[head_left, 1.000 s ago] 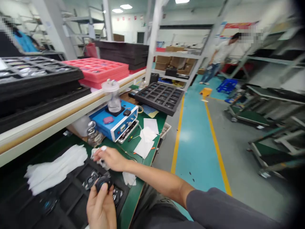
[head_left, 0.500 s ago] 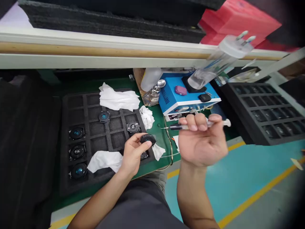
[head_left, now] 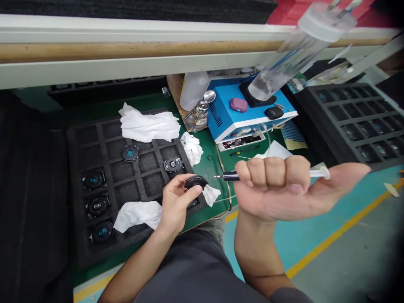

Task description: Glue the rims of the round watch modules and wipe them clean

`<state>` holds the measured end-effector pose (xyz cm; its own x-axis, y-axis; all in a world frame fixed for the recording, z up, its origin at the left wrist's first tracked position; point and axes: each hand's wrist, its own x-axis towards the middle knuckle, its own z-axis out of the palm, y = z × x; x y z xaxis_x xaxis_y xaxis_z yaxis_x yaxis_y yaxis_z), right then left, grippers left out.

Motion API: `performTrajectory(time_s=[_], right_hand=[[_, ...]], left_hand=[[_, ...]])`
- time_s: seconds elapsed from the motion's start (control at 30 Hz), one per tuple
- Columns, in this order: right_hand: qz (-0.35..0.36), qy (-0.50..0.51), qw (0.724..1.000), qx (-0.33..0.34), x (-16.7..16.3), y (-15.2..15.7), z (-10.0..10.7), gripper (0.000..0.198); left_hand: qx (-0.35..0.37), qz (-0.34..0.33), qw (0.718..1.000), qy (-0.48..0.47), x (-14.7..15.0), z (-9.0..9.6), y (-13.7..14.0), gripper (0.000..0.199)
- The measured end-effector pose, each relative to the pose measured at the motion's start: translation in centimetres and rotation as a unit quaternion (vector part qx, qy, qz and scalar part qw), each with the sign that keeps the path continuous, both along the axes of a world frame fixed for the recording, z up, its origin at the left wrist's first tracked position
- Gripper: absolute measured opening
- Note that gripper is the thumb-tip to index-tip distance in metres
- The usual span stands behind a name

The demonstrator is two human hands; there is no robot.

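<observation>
My left hand (head_left: 177,204) pinches a round black watch body (head_left: 195,182) between thumb and fingers, tilted over the right edge of the foam tray (head_left: 120,193). In my right hand (head_left: 277,185) is a syringe (head_left: 232,176) filled with something dark, the fingers wrapped round its barrel. Its needle tip points left at the watch body's edge, a small gap apart. The thumb is stretched out to the right, beside the white plunger end. Several more watch bodies, such as one (head_left: 173,164) near the tray's right side, lie in the tray's compartments.
White wipes (head_left: 148,126) lie on the tray, with crumpled ones beside it. Behind stand a metal-topped dispenser bottle (head_left: 198,115) and a blue machine (head_left: 249,113) bearing a clear cylinder (head_left: 284,59). A second foam tray (head_left: 362,122) is at right. A shelf edge (head_left: 126,63) crosses above.
My right thumb has come off the plunger region and now stretches out to the right. The watch body in my left hand is tilted more edge-on. The camera view has shifted slightly.
</observation>
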<state>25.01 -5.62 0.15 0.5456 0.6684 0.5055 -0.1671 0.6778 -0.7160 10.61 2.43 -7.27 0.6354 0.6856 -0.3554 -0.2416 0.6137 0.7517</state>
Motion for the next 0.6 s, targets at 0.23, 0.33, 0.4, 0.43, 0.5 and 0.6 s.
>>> performTrajectory(time_s=[0.23,0.33,0.4,0.43,0.5,0.6], right_hand=[[0.013,0.014,1.0,0.024,0.35,0.36,-0.1,0.069],[0.007,0.012,1.0,0.026,0.3,0.3,-0.01,0.07],[0.003,0.014,1.0,0.027,0.29,0.23,-0.02,0.07],[0.003,0.015,1.0,0.026,0.29,0.2,-0.04,0.07],[0.005,0.017,1.0,0.025,0.29,0.17,-0.09,0.07],[0.011,0.02,0.999,0.028,0.25,0.19,-0.12,0.071]], left_hand=[[0.001,-0.005,1.0,-0.016,0.06,0.0,0.17,0.028],[-0.005,-0.004,1.0,-0.021,0.16,0.05,0.15,0.028],[-0.012,-0.003,1.0,-0.021,0.2,0.07,0.11,0.029],[-0.015,-0.002,1.0,-0.02,0.21,0.08,0.1,0.03],[-0.021,0.0,1.0,-0.018,0.21,0.08,0.08,0.032],[-0.022,-0.002,1.0,-0.015,0.2,0.07,0.1,0.033]])
